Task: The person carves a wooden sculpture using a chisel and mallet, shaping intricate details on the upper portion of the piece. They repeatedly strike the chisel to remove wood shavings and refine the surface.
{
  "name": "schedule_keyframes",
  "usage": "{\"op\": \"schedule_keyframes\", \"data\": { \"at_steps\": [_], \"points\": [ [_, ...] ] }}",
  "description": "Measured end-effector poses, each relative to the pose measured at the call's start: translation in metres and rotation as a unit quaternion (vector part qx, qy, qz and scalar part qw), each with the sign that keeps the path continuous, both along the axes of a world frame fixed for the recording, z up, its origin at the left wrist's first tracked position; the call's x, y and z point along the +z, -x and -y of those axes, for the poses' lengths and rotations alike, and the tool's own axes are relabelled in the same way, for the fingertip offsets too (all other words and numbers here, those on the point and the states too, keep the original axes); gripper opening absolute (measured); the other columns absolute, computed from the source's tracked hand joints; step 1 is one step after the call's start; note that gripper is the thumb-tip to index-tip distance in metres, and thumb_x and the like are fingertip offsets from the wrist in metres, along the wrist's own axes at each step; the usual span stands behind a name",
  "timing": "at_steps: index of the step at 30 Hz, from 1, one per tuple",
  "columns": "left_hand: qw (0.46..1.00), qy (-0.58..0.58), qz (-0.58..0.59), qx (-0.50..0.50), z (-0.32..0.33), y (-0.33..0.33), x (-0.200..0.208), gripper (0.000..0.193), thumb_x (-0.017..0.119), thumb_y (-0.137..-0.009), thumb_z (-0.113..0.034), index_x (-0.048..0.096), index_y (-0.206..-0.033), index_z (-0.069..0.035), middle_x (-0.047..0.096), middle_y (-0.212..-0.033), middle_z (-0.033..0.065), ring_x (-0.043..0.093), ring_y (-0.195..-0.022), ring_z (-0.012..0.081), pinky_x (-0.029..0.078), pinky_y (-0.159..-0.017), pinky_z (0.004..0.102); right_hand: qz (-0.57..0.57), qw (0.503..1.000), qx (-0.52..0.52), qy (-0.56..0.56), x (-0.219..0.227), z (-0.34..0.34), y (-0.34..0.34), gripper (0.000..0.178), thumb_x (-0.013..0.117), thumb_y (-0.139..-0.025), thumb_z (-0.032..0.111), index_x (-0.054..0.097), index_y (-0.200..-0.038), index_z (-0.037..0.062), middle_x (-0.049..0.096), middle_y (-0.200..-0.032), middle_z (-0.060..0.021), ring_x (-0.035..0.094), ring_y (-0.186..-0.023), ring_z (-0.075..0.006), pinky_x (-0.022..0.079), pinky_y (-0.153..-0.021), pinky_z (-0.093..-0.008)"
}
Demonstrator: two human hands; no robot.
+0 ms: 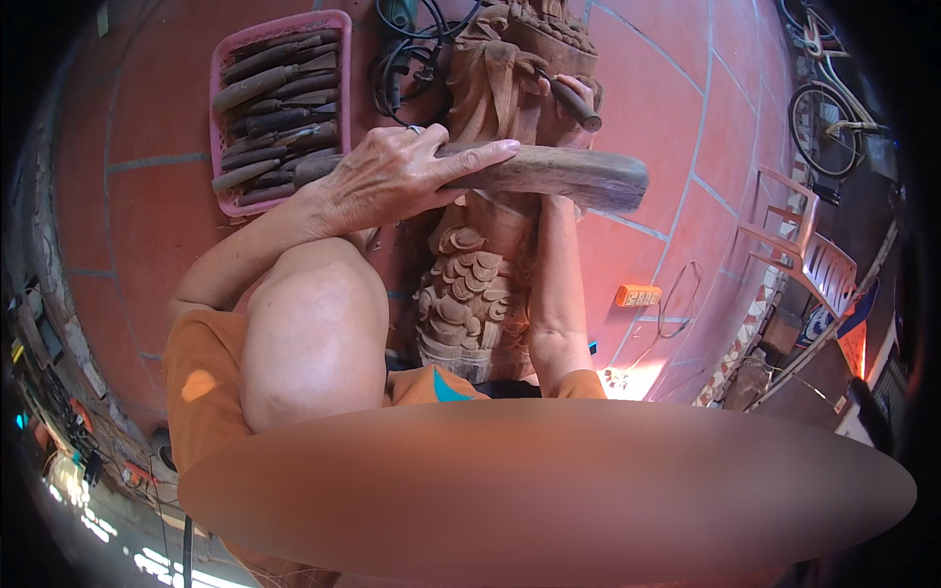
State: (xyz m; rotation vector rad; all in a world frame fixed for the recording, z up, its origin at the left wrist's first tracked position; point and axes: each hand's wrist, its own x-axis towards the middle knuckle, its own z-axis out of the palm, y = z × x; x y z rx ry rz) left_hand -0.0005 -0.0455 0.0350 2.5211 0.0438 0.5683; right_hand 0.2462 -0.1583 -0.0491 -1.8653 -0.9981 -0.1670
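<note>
My left hand (397, 169) is closed around a long worn wooden mallet (578, 176), held level across the carving with its thick end to the right. Beyond the mallet, my right hand (578, 93) grips a chisel (574, 104) by its dark wooden handle. The chisel's blade slants up and left against the draped folds of a brown wooden statue (475, 279). This statue lies lengthwise in front of me, with rounded, layered relief on its near part. The mallet hides part of the statue's middle and my right wrist. The mallet's head and the chisel handle appear apart.
On the left, a pink plastic basket (215, 118) holds several chisels. A corded green power tool (397, 14) lies by the statue's far end. An orange power strip (638, 295) sits on the red tiles at right, near a pink chair (828, 269) and a bicycle (828, 118). My bare knee (314, 333) rises at left.
</note>
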Motion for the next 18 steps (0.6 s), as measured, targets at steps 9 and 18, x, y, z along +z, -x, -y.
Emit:
{"op": "schedule_keyframes", "data": {
  "at_steps": [9, 18],
  "points": [
    [0.997, -0.035, 0.023, 0.061, -0.006, -0.004, 0.004, 0.084, 0.080, -0.082, -0.030, 0.044, -0.157, -0.029, 0.052, -0.078, 0.0075, 0.061, -0.061, 0.0226, 0.053, -0.055, 0.0346, 0.148, 0.985, 0.083, -0.018, 0.000, -0.010, -0.005, 0.025, 0.078, -0.090, 0.005, 0.067, -0.112, 0.0046, 0.066, -0.112, -0.0119, 0.064, -0.101, -0.0231, 0.052, -0.088, -0.0355],
    [0.997, -0.026, 0.074, 0.023, -0.006, -0.005, 0.009, 0.082, 0.082, -0.081, -0.021, 0.047, -0.155, -0.021, 0.056, -0.081, 0.0082, 0.064, -0.068, 0.0252, 0.055, -0.059, 0.0375, 0.016, 0.999, 0.025, 0.029, 0.003, -0.008, 0.004, 0.022, 0.077, -0.091, 0.010, 0.065, -0.109, 0.0046, 0.067, -0.109, -0.0116, 0.066, -0.099, -0.0298, 0.053, -0.090, -0.0398]
  ]
}}
